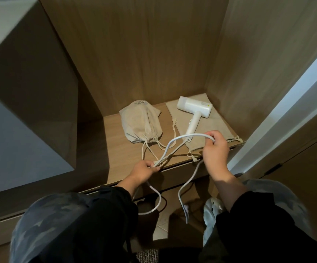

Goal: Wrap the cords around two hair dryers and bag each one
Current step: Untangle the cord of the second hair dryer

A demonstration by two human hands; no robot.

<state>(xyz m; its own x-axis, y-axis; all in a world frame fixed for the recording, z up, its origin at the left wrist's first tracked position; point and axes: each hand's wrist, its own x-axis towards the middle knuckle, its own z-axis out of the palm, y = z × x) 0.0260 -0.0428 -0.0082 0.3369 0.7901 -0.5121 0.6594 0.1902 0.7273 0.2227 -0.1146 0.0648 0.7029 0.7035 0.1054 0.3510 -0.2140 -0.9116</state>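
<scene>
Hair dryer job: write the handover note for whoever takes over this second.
Left hand grips a fold of the white cord at the shelf edge. Right hand holds the cord's other bend; the tail hangs below. White hair dryer lies on the flat drawstring bag. Cinched drawstring bag beside it looks full; contents hidden. To do: finish coiling, wrap the cord round the dryer, bag it, draw shut.

white hair dryer (194,109) lies on a flat cloth bag (217,128) on the right side of the wooden shelf (123,160). a stuffed drawstring bag (140,124) sits cinched to its left. left hand (146,169) grips the white cord (170,143) at the shelf's front edge, right hand (215,149) holds a loop of it, and the rest dangles below.
</scene>
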